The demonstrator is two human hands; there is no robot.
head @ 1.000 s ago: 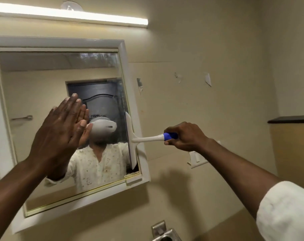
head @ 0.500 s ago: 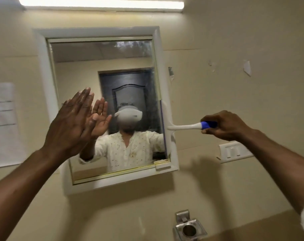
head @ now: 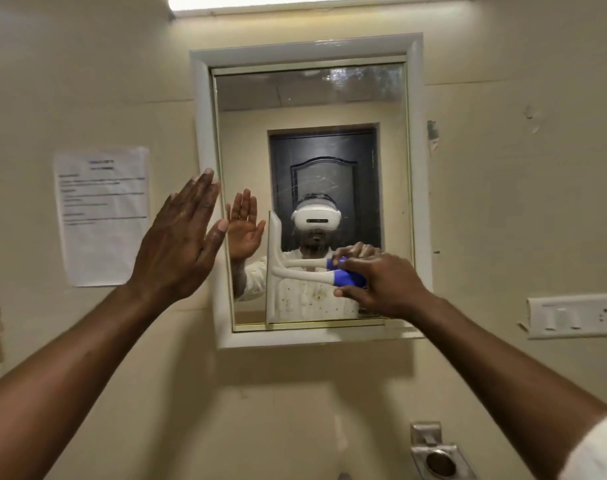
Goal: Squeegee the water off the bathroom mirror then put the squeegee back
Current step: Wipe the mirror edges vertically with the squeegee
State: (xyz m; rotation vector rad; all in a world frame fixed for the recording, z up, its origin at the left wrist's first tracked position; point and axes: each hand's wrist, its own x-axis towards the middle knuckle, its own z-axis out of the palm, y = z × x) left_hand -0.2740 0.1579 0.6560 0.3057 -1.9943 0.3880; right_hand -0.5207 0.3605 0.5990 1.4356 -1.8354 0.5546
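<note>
A white-framed bathroom mirror (head: 330, 98) hangs on the beige wall, with smears and droplets near its top. My right hand (head: 381, 282) grips the blue handle of a white squeegee (head: 305, 275). Its blade stands upright against the glass in the lower middle of the mirror. My left hand (head: 181, 240) is raised flat with straight fingers in front of the mirror's left frame edge; it holds nothing, and whether it touches the frame I cannot tell.
A printed paper notice (head: 101, 216) is stuck to the wall left of the mirror. A white switch plate (head: 576, 317) sits to the right. A metal holder (head: 437, 455) is fixed to the wall below. A strip light (head: 312, 1) runs above.
My right hand has swept the squeegee leftward from the mirror's right edge into the lower middle of the glass. The view has shifted left, so the mirror now sits centred.
</note>
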